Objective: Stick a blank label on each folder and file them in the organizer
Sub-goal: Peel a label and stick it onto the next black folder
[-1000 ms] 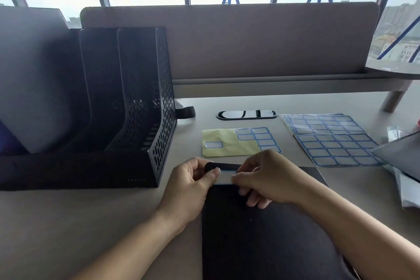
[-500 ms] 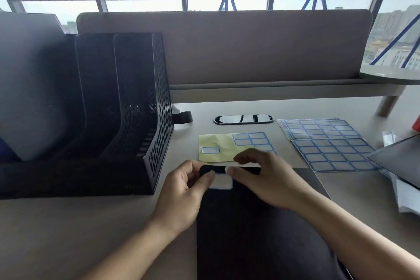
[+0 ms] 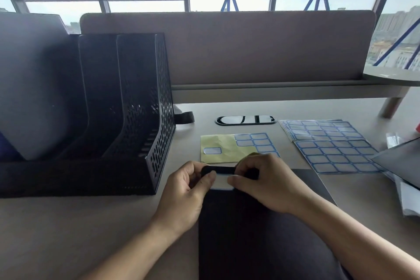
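A black folder lies flat on the desk in front of me. A white label with a blue border sits at its top left corner. My left hand pinches the label's left end against the folder, thumb on top and fingers curled at the folder's edge. My right hand pinches the right end the same way. The black mesh organizer stands to the left, with a grey folder upright in its far left slot.
Behind my hands lies a yellow backing sheet with a few labels left on it. Full label sheets lie to its right. At the right edge are another dark folder and white papers. A desk divider closes the back.
The label has come down onto the folder's top left corner. My right hand, which covered it a second ago, has shifted right, and both thumbs now sit on the label's ends.
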